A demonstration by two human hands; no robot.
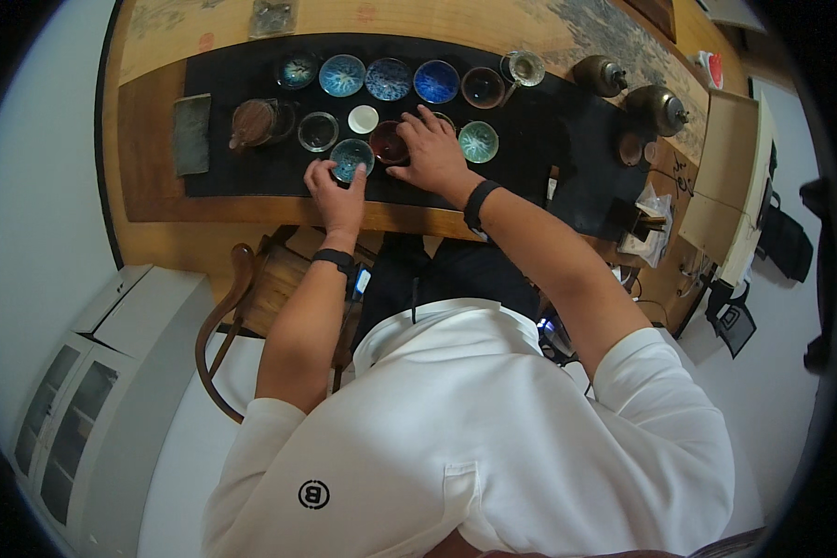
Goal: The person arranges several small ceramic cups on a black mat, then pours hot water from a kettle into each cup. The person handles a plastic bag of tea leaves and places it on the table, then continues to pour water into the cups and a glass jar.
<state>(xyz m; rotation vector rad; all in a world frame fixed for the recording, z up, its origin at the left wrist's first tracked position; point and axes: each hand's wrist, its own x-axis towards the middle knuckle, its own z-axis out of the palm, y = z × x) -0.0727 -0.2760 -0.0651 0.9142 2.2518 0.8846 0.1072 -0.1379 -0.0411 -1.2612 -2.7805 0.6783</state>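
My left hand (337, 195) grips a teal glazed tea cup (352, 159) by its rim, thumb on one side and fingers on the other, near the front edge of the black mat (251, 178). Right beside it, the fingers of my right hand (432, 150) are around a dark red cup (388, 143). Part of another cup (446, 118) shows behind that hand, mostly hidden. To its right sits a green cup (478, 142). A small white round piece (363, 119) and a clear glass cup (318, 132) lie left of the red cup.
Along the back stand several blue patterned cups (388, 79), a brown cup (483, 88) and a strainer (526, 68). A brown teapot (253, 123) is at the left. Two metal pots (655, 110) stand at the right. A wooden chair (240, 300) is beside my left arm.
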